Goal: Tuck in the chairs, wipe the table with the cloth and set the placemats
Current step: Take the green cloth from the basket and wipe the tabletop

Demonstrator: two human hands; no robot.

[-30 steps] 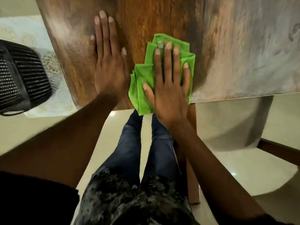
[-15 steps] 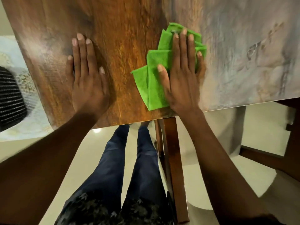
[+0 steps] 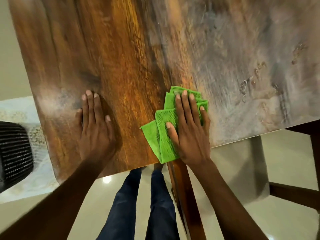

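The green cloth (image 3: 164, 135) is pressed flat on the worktop (image 3: 121, 58) under the right hand (image 3: 188, 132), fingers straight, nothing pinched. The dull unwiped surface lies ahead and right of this grip. The left hand (image 3: 95, 130) rests flat alongside.

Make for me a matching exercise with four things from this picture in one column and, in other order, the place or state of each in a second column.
1. left hand
2. right hand
3. cloth
4. black mesh object

A. green, folded, on the table
B. flat on bare wood
C. beyond the table's left edge
D. pressing the cloth

Pairs: 1-B, 2-D, 3-A, 4-C
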